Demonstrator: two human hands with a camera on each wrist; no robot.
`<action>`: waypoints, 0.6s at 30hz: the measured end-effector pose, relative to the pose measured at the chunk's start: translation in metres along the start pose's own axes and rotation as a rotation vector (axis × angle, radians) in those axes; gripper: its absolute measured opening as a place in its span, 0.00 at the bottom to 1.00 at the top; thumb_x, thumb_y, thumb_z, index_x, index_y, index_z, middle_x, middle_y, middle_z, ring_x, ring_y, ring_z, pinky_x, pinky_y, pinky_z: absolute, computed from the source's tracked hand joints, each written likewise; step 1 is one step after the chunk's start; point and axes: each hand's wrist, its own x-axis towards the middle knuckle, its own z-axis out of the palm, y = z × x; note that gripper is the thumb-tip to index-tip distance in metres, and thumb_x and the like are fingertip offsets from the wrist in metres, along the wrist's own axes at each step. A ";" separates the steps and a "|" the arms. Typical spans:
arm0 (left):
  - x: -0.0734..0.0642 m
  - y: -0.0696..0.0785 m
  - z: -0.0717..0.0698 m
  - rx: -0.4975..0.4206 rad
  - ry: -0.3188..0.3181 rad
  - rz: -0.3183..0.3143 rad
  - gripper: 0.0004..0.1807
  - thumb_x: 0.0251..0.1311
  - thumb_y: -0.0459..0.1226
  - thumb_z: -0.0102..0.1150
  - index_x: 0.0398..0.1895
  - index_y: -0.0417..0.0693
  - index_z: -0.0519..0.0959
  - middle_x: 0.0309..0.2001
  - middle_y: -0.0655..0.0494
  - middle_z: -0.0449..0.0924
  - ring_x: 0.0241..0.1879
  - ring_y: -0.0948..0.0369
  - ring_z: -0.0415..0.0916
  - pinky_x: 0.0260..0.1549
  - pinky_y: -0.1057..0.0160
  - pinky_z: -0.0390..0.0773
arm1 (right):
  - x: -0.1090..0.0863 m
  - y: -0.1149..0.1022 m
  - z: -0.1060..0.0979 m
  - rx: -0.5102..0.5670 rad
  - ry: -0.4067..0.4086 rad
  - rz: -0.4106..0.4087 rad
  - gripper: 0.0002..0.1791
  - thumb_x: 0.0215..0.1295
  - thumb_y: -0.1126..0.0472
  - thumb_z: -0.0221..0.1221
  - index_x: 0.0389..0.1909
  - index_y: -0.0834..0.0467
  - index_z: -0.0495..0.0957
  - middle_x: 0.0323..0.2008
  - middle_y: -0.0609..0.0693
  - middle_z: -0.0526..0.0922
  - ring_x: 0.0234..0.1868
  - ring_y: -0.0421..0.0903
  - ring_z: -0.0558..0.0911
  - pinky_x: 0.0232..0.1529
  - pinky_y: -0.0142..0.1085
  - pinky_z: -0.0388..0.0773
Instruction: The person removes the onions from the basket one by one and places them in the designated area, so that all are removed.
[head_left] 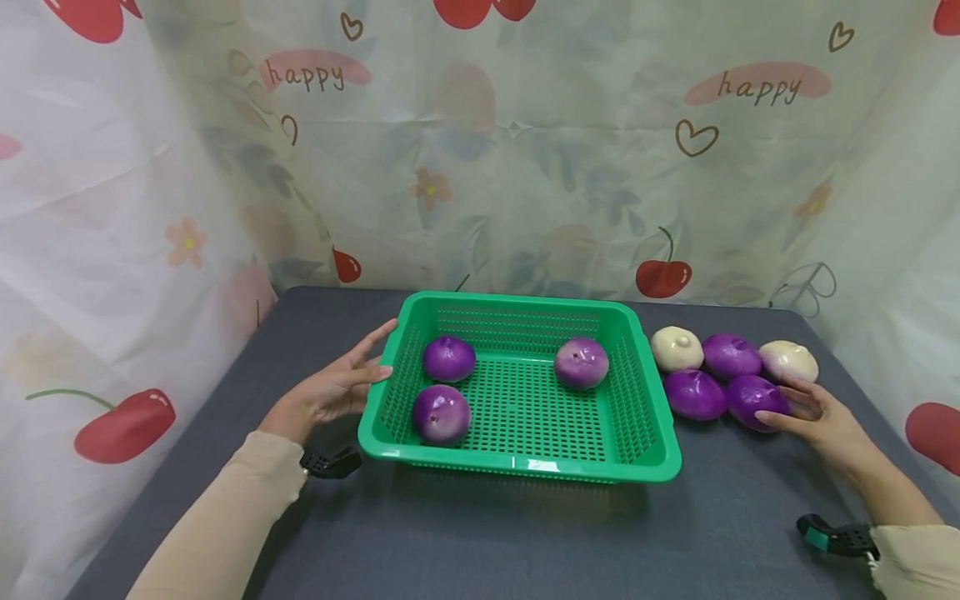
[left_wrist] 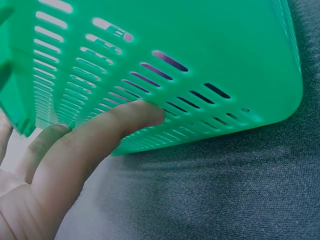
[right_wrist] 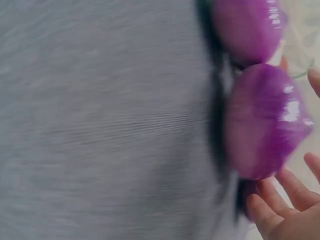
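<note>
The green basket (head_left: 517,468) holds three purple onions, two of them, including a paler one (head_left: 442,415), on its left side and one (head_left: 581,363) towards the right. My left hand (head_left: 330,392) rests its extended fingers against the basket's left wall; in the left wrist view a fingertip (left_wrist: 150,114) lies on the slotted side. To the right, my right hand (head_left: 828,421) spreads its thumb and fingers around the near side of a purple onion (head_left: 753,402) on the table. In the right wrist view that onion (right_wrist: 262,122) has fingertips (right_wrist: 270,192) right at its lower end.
Beside the basket, two white onions (head_left: 677,348) and two other purple onions (head_left: 696,395) sit grouped with the one at my right hand. The dark grey table (head_left: 480,542) backs onto a patterned curtain (head_left: 517,183), which also hangs on both sides.
</note>
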 end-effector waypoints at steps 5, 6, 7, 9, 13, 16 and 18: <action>0.001 0.000 0.000 -0.006 -0.005 0.003 0.44 0.71 0.33 0.50 0.76 0.78 0.38 0.78 0.44 0.39 0.57 0.45 0.76 0.50 0.38 0.75 | 0.000 -0.021 -0.015 -0.023 0.044 -0.118 0.43 0.72 0.52 0.54 0.78 0.49 0.38 0.73 0.49 0.57 0.54 0.19 0.66 0.67 0.38 0.65; 0.001 0.000 -0.001 -0.006 -0.006 0.004 0.44 0.71 0.33 0.49 0.76 0.78 0.38 0.78 0.44 0.39 0.57 0.45 0.76 0.50 0.38 0.75 | 0.000 -0.030 -0.017 -0.018 0.050 -0.147 0.41 0.73 0.53 0.53 0.78 0.47 0.39 0.71 0.45 0.58 0.54 0.18 0.65 0.65 0.31 0.65; 0.001 0.000 -0.001 -0.004 -0.006 0.003 0.44 0.71 0.33 0.50 0.76 0.78 0.38 0.78 0.44 0.38 0.57 0.45 0.76 0.50 0.38 0.75 | 0.000 -0.041 -0.018 -0.002 0.060 -0.168 0.40 0.73 0.54 0.52 0.78 0.44 0.40 0.69 0.40 0.60 0.55 0.18 0.65 0.63 0.26 0.63; 0.001 0.000 -0.001 -0.003 -0.004 0.001 0.44 0.71 0.33 0.50 0.76 0.78 0.37 0.78 0.44 0.39 0.57 0.45 0.76 0.50 0.38 0.76 | 0.001 -0.066 -0.019 0.025 0.076 -0.215 0.39 0.73 0.56 0.52 0.77 0.42 0.42 0.65 0.37 0.62 0.56 0.20 0.66 0.58 0.21 0.65; 0.001 0.000 -0.001 -0.008 0.001 -0.005 0.44 0.71 0.33 0.49 0.76 0.79 0.38 0.78 0.44 0.39 0.56 0.46 0.77 0.50 0.38 0.76 | 0.004 -0.122 -0.013 0.034 0.100 -0.286 0.37 0.72 0.54 0.54 0.76 0.42 0.47 0.64 0.35 0.65 0.56 0.21 0.68 0.46 0.16 0.67; 0.001 -0.001 -0.002 -0.014 -0.002 -0.005 0.43 0.72 0.33 0.48 0.75 0.80 0.38 0.78 0.45 0.39 0.56 0.46 0.77 0.50 0.38 0.76 | 0.009 -0.158 0.000 0.074 0.091 -0.343 0.35 0.72 0.55 0.54 0.75 0.44 0.51 0.62 0.35 0.68 0.55 0.23 0.70 0.46 0.16 0.70; 0.001 -0.001 -0.001 -0.016 -0.004 -0.005 0.43 0.72 0.33 0.48 0.75 0.80 0.38 0.78 0.45 0.39 0.56 0.46 0.77 0.50 0.38 0.75 | 0.013 -0.177 0.011 0.122 0.081 -0.374 0.33 0.71 0.56 0.55 0.74 0.46 0.55 0.61 0.37 0.70 0.55 0.25 0.72 0.48 0.17 0.71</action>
